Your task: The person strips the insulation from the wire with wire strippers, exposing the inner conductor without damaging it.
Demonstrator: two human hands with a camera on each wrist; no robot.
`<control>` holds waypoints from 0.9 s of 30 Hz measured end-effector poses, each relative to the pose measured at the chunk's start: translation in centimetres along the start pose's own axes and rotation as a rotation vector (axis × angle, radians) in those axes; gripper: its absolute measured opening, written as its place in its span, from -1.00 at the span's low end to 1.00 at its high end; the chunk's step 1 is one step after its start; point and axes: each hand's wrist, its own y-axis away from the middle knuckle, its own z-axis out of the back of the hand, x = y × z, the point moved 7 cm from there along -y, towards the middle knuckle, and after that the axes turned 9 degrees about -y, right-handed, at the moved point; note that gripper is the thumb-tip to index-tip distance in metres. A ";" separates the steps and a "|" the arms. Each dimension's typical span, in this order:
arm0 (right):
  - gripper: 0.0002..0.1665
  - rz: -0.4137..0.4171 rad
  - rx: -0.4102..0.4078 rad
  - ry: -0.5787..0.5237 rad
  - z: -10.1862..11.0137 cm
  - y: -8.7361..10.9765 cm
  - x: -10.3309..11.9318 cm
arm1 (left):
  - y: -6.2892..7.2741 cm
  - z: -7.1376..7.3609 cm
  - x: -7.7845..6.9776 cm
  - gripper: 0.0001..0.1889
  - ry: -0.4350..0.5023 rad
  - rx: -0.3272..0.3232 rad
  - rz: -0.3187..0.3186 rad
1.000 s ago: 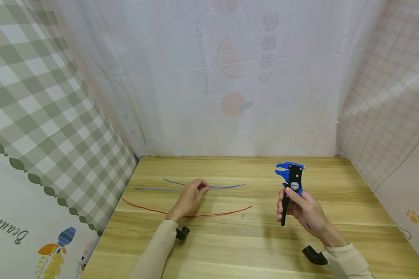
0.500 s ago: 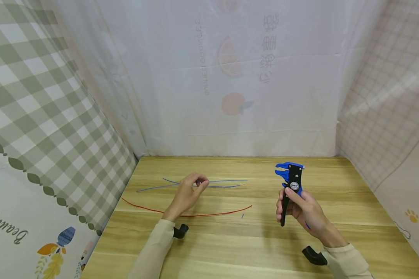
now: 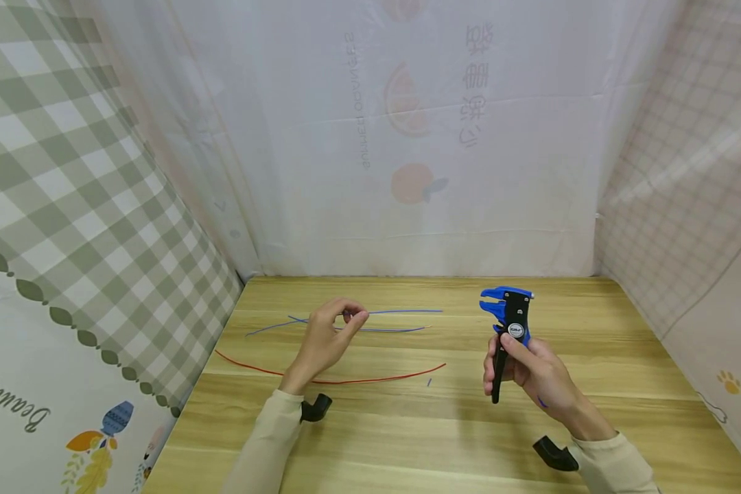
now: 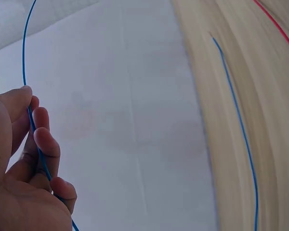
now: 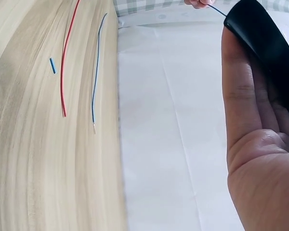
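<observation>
My left hand pinches a blue wire between thumb and index finger. In the left wrist view this wire runs across the curled fingers, one end rising past the thumb. A second blue wire lies on the table beneath the left hand. Bare metal shows at its right end in the right wrist view. On the right, my right hand grips a blue and black wire stripper by its handles. The stripper's blue jaws point left, stand apart and have nothing between them.
Red wire lies along the table nearer the person. A short blue offcut rests near its right end. A white cloth hangs behind the table, with patterned cloths at both sides.
My left hand has lifted one blue wire up and away from the other, which stays on the table. The right hand with the wire stripper has shifted slightly left.
</observation>
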 end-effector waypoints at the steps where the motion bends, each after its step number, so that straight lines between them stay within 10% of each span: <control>1: -0.45 0.009 0.010 -0.003 -0.2 -0.1 0.1 | -0.1 0.2 -0.2 -0.95 0.008 -0.007 -0.004; 27: -0.43 0.103 0.140 -0.077 -4.6 -0.9 1.8 | -0.8 3.9 -4.6 -0.93 0.056 -0.194 -0.086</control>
